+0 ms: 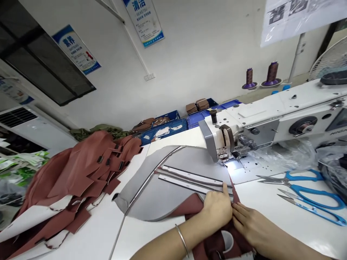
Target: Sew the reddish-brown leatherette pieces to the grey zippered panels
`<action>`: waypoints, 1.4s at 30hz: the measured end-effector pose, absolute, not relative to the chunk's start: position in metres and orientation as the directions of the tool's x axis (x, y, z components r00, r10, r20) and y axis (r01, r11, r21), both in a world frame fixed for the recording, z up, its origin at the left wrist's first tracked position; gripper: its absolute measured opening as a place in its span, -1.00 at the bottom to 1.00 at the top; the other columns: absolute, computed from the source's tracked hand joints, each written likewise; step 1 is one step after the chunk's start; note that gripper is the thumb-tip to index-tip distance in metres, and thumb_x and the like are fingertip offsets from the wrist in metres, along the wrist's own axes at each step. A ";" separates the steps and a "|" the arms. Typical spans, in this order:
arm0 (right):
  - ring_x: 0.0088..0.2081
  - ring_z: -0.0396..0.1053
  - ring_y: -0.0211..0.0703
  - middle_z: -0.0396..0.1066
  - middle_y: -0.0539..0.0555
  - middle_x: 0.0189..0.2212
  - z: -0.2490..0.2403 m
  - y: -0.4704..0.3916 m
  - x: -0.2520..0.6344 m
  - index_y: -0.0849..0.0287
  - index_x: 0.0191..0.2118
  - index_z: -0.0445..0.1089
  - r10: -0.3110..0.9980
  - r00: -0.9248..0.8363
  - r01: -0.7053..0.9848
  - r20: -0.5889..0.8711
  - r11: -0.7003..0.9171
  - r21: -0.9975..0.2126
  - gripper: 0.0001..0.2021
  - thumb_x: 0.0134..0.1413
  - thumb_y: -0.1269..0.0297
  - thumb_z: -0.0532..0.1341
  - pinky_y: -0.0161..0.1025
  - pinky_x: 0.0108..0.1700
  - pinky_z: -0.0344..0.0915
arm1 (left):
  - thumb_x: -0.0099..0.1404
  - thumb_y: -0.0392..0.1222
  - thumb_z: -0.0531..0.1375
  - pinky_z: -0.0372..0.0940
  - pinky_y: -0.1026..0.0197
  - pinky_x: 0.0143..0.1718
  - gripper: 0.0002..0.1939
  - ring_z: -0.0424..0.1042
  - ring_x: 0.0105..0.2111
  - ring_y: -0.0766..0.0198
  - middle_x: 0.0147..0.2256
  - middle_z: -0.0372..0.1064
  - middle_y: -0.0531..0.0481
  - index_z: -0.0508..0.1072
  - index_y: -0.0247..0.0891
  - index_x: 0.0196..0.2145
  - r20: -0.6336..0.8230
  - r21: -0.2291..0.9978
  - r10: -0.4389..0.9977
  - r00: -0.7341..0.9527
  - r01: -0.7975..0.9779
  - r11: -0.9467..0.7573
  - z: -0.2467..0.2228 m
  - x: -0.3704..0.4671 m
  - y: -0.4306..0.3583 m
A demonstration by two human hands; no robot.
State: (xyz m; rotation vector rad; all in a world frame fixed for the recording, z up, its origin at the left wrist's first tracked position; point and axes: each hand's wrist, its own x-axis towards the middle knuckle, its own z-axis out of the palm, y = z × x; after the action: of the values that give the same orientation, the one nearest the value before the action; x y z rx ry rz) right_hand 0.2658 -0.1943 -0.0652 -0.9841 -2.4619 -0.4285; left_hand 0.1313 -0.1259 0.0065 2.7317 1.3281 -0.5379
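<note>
A maroon upholstery panel with grey backing (143, 195) lies backing side up across the white table, reaching the sewing machine's needle area (224, 162). Two white strips (187, 184) with dark edges run along it, and a seam crosses its left part. My left hand (218, 206) grips the panel's near right edge, its index finger stretched over the end of one strip. Close beside it, my right hand (251, 222) has its fingers together on the panel's maroon edge, thumb hidden. More folded maroon material (214, 243) hangs below both hands.
Blue-handled scissors (306, 184) and blue-handled snips (311, 209) lie on the right. A heap of maroon panels (73, 169) covers the left side. Blue crates (165, 130) stand behind the table. Clear plastic (287, 153) sits under the machine arm, with thread spools (271, 74) beyond.
</note>
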 end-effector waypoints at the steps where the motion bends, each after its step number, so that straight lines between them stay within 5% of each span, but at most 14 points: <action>1: -0.10 0.35 0.08 0.44 0.29 -0.19 -0.064 -0.193 0.268 0.33 -0.21 0.43 0.564 -0.644 0.713 0.517 0.688 0.136 -0.74 -0.08 0.38 0.17 -0.06 0.00 0.26 | 0.22 -0.23 0.05 0.28 0.16 -0.43 -0.31 0.48 -0.38 0.10 -0.33 0.46 -0.24 -0.03 -0.55 0.25 -0.345 -0.105 0.745 0.571 0.766 -0.635 0.004 0.136 -0.125; 12: -0.28 0.37 0.00 0.46 0.17 -0.37 -0.054 -0.180 0.267 0.22 -0.22 0.39 0.564 -0.603 0.709 0.564 0.703 0.056 -0.74 -0.09 0.44 0.09 -0.08 -0.10 0.28 | 0.15 -0.23 0.05 0.22 0.07 -0.57 -0.27 0.44 -0.46 0.04 -0.38 0.47 -0.21 0.04 -0.50 0.26 -0.360 0.009 0.692 0.625 0.744 -0.668 -0.005 0.145 -0.115; 25: -0.15 0.40 0.09 0.47 0.24 -0.32 -0.065 -0.153 0.278 0.24 -0.19 0.44 0.577 -0.574 0.675 0.581 0.735 -0.062 -0.68 -0.05 0.49 0.03 0.01 0.00 0.29 | 0.19 -0.27 0.05 0.22 0.19 -0.52 -0.30 0.43 -0.45 0.14 -0.37 0.47 -0.20 0.00 -0.54 0.26 -0.403 -0.024 0.745 0.532 0.807 -0.590 -0.012 0.163 -0.088; 34: -0.13 0.40 0.13 0.46 0.30 -0.25 -0.075 -0.146 0.280 0.31 -0.18 0.38 0.524 -0.546 0.691 0.653 0.723 -0.002 -0.67 -0.09 0.51 0.00 0.02 0.01 0.28 | 0.25 -0.24 0.01 0.28 0.16 -0.40 -0.38 0.47 -0.34 0.09 -0.27 0.48 -0.10 0.02 -0.15 0.26 -0.367 0.065 0.778 0.510 0.849 -0.525 -0.003 0.163 -0.086; 42: -0.06 0.37 0.18 0.44 0.34 -0.18 -0.076 -0.148 0.281 0.35 -0.12 0.36 0.532 -0.553 0.687 0.642 0.726 -0.010 -0.67 -0.02 0.50 0.01 0.04 0.05 0.25 | 0.18 -0.30 0.02 0.31 0.13 -0.41 -0.33 0.48 -0.37 0.06 -0.27 0.48 -0.14 0.01 -0.33 0.25 -0.357 0.058 0.795 0.490 0.861 -0.505 -0.005 0.163 -0.084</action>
State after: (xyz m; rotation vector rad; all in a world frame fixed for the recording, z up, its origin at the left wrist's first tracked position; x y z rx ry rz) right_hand 0.2806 -0.1483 -0.0758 -0.9181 -2.2946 -0.3207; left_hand 0.1635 -0.0844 -0.0046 2.5071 1.4186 -0.4209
